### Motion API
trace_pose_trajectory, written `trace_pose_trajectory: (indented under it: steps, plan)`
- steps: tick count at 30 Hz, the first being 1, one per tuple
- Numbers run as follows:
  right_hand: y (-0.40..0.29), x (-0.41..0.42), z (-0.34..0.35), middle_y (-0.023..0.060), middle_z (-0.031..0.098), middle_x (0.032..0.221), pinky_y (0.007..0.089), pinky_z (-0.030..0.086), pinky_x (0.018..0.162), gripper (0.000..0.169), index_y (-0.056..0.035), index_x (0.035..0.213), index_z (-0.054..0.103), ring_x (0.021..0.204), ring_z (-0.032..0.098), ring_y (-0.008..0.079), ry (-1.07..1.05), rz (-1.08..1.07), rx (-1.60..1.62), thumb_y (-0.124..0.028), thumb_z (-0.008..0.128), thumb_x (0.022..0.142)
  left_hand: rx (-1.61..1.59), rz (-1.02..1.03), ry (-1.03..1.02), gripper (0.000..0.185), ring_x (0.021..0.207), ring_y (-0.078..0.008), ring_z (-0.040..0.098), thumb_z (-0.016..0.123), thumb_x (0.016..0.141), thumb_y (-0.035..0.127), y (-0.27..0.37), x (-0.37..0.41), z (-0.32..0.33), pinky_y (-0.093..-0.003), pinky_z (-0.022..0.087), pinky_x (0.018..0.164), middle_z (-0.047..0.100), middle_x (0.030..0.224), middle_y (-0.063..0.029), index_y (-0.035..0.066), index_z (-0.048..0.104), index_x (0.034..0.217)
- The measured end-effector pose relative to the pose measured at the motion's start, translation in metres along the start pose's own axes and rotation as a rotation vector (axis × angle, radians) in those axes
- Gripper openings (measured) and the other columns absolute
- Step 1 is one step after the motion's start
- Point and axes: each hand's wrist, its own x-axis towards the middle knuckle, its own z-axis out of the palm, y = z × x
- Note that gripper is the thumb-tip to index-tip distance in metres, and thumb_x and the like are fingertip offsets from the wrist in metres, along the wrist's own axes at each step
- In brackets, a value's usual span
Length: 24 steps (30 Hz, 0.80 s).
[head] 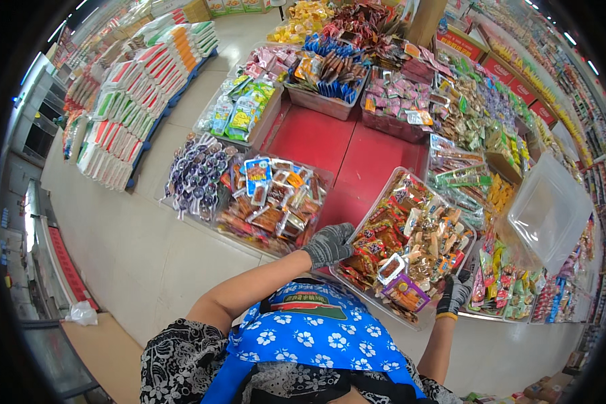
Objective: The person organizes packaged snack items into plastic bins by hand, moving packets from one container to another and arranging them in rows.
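Observation:
A clear plastic bin [339,273] full of wrapped snacks is held at a slant over the near edge of the red display top [310,136]. My left hand [329,244], in a grey knit glove, grips its left rim. On the bin's right side is my right hand [454,294], in a grey and black glove with a yellow cuff. Red-wrapped packets [379,237] fill the bin's left half, small clear-wrapped snacks [434,237] its right half, with a purple packet [405,293] near the front. Just left of it stands another bin of packaged snacks [278,202].
Bins of candy and snacks ring the red surface, with round purple candies [202,174] at the left. An empty translucent bin [550,212] rests tilted on goods at the right. Stacked white sacks [131,96] stand on a blue pallet across the aisle. A post [426,22] rises at the back.

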Motion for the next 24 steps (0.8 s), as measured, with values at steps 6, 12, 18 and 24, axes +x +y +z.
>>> trace_pose_trajectory:
  steps: [6,12,18,24]
  plan:
    - [-0.062,-0.002,0.099,0.0039,0.061,0.075,0.0282,0.048,0.056,0.023,-0.0036,0.093,0.059,0.062,0.057,0.0151,0.010,-0.225,0.063,0.003,0.066,0.072,0.108,0.017,0.000,0.032,0.095,-0.0369,0.061,0.063,0.078,0.020,-0.019,0.047,-0.128,-0.0402,0.048,0.083,0.063,0.099,-0.0216,-0.001,0.058,0.102]
    - [-0.119,0.051,0.242,0.0064,0.063,0.085,0.0286,0.049,0.063,0.026,-0.0022,0.097,0.057,0.069,0.058,0.0153,-0.153,-0.258,0.016,0.000,0.067,0.073,0.375,0.034,0.234,0.043,0.111,-0.0354,0.058,0.056,0.087,0.026,-0.098,0.111,-0.215,-0.0381,0.045,0.097,0.061,0.118,-0.0233,-0.004,0.057,0.118]
    - [-0.160,0.055,0.397,0.0074,0.065,0.082,0.0335,0.049,0.067,0.025,-0.0033,0.093,0.056,0.071,0.060,0.0193,-0.054,-0.417,-0.017,-0.007,0.070,0.073,0.429,-0.107,0.252,0.042,0.102,-0.0388,0.060,0.066,0.078,0.030,-0.168,0.148,-0.288,-0.0460,0.048,0.087,0.064,0.106,-0.0210,0.005,0.059,0.111]
    - [-0.123,0.048,0.496,0.0107,0.067,0.084,0.0368,0.050,0.073,0.026,-0.0065,0.096,0.057,0.077,0.064,0.0256,-0.096,-0.308,-0.222,-0.011,0.070,0.074,0.501,-0.321,0.183,0.045,0.103,-0.0376,0.060,0.066,0.078,0.031,-0.240,0.153,-0.306,-0.0452,0.048,0.089,0.064,0.109,-0.0204,0.006,0.058,0.115]
